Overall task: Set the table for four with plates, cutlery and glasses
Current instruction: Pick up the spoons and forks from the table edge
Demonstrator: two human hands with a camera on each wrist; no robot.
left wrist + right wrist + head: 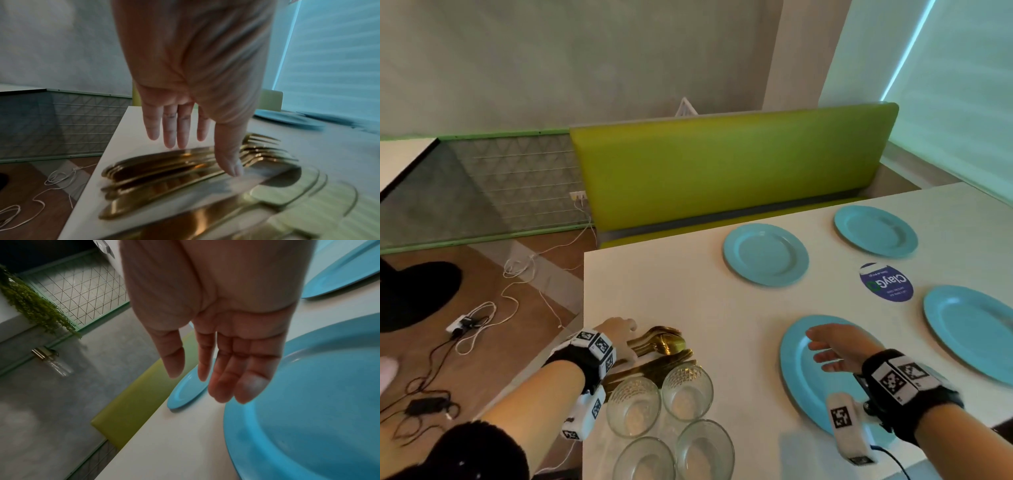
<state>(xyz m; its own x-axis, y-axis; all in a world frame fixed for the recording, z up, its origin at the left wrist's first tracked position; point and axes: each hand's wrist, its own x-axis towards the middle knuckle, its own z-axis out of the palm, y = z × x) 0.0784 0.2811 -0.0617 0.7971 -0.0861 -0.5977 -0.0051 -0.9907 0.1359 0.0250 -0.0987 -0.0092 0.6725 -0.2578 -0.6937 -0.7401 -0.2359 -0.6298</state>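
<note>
Four blue plates (pixel 766 254) are already laid out on the worktop (pixel 688 291), one right under the right hand (pixel 835 347), which hovers with fingers loose and holds nothing. The gold cutlery (pixel 174 164) lies heaped beneath the left hand (pixel 619 334), fingers straight, gripping nothing yet. Four glasses (pixel 687 391) stand bunched just beside that wrist. By my reckoning, cutlery and glasses remain to be dealt out.

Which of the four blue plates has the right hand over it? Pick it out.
The near-left blue plate, the one closest to the glasses. The open right hand hovers above it; the other three plates have no hand over them.
</note>
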